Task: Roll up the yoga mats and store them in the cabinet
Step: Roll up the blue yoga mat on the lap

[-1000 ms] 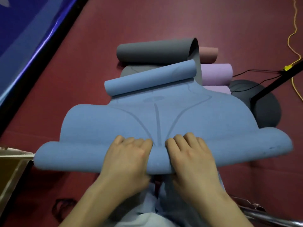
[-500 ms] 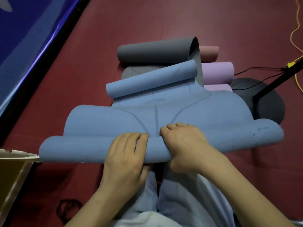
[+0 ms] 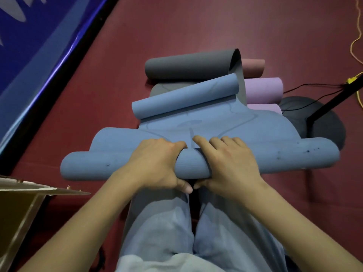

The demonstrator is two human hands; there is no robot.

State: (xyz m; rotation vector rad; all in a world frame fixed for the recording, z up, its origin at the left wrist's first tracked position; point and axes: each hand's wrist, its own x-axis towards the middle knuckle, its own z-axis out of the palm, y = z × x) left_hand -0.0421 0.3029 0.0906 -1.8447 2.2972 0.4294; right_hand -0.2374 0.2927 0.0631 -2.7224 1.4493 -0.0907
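Both hands grip the near, rolled end of the blue yoga mat, which lies on the dark red floor just beyond the person's knees. The left hand curls over the roll, fingers tucked on its far side, thumb underneath at the near edge. The right hand lies just beside it, fingers bent over the top and reaching onto the flat mat; its thumb seems tucked under, though mostly hidden. The mat's far end curls up against a grey mat, with purple rolls to the right.
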